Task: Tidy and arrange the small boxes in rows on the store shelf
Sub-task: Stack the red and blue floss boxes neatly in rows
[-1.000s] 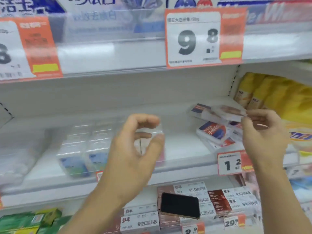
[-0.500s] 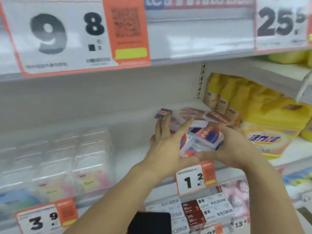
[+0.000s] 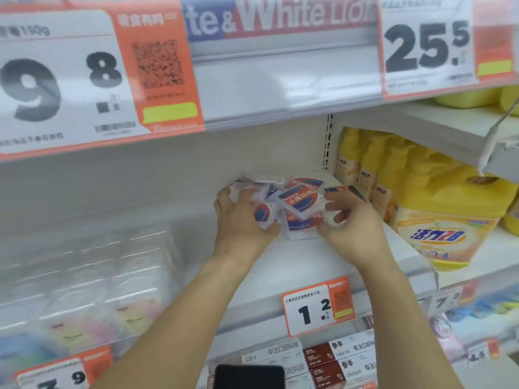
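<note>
A jumbled heap of small clear boxes with red and blue labels (image 3: 299, 202) lies at the back of the white shelf (image 3: 303, 256). My left hand (image 3: 241, 223) cups the heap's left side, its fingers curled round several boxes. On the right side of the heap, my right hand (image 3: 348, 220) curls its fingers round more boxes. Both hands hold the pile pressed together between them. Boxes under the hands are partly hidden.
Yellow detergent bottles and a big yellow jug (image 3: 438, 220) stand close on the right. Clear plastic packs (image 3: 92, 279) fill the shelf's left part. A 1.2 price tag (image 3: 317, 307) hangs on the front edge. A dark phone (image 3: 250, 376) lies on boxes below.
The view has shifted closer and rightward. Both hands have closed in on the heap and now clasp it from both sides, deeper on the shelf.
</note>
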{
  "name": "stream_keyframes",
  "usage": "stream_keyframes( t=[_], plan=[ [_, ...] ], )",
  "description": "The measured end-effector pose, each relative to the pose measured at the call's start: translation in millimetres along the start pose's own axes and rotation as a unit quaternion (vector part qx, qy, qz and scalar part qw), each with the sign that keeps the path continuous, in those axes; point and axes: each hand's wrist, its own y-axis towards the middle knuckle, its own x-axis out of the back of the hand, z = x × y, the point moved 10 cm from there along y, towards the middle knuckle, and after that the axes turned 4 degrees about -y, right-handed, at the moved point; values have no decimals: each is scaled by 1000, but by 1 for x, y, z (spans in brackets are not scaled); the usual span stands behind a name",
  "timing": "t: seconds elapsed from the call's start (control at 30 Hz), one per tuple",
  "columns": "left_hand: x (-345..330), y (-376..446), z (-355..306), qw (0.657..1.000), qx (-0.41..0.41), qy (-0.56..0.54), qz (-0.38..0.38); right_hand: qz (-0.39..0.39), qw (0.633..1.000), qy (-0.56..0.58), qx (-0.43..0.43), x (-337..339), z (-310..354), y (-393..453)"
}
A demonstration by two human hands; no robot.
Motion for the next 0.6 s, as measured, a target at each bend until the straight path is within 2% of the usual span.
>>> stream_keyframes(
  t=[0.07,0.13,0.23,0.33,0.47,0.6],
  plan=[
    [5,-12,-6,1000,-18,-15,-13,19,1000,-23,6,-3,4,-4],
    [6,-29,-18,997,-75,-21,-7,69,995,-66,3,-15,6,-9],
    [-9,-51,-26,987,-125,-5,101,141,976,-168,-2,-37,4,-12],
    [-15,-60,-20,977,-129,10,167,110,982,-153,2,-33,4,-5],
    [-14,-66,-16,976,-103,-15,190,80,994,-71,-2,-20,6,-6],
    [-13,-67,-18,977,-114,-8,180,6,1000,19,19,2,14,-5]
  ],
)
